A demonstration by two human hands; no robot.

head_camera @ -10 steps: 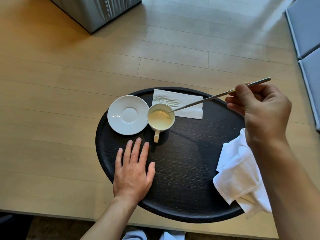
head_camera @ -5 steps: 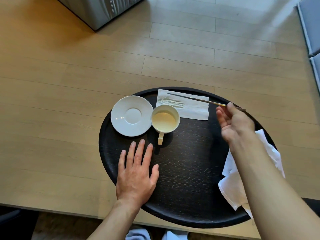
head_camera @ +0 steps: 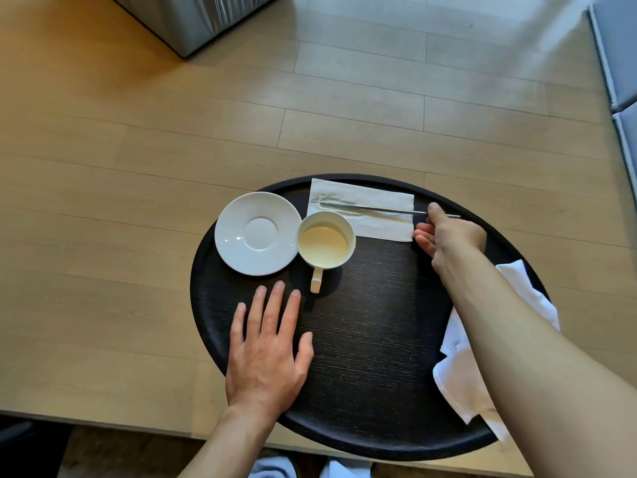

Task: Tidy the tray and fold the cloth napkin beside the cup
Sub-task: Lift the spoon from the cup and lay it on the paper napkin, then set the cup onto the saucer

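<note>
A round black tray [head_camera: 379, 339] lies on a pale wooden table. At its far left sit an empty white saucer [head_camera: 256, 232] and, touching it, a white cup [head_camera: 325, 241] of pale liquid, handle toward me. Behind the cup a white paper napkin [head_camera: 375, 225] lies flat, and a thin metal stirrer [head_camera: 372, 208] rests across it. My right hand [head_camera: 448, 236] pinches the stirrer's right end, thumb on top. A crumpled white cloth napkin [head_camera: 455, 381] hangs over the tray's right rim, partly hidden under my right forearm. My left hand [head_camera: 267, 353] lies flat on the tray, fingers spread, empty.
The table's near edge runs just below the tray. A grey upholstered block [head_camera: 193, 22] stands on the floor at the far left, and blue-grey cushions [head_camera: 617, 46] line the right side. White footwear [head_camera: 272, 469] shows under the table edge.
My right hand lifted the stirrer out of the cup, swung it back and lowered it flat onto the paper napkin. The left hand stayed flat on the tray.
</note>
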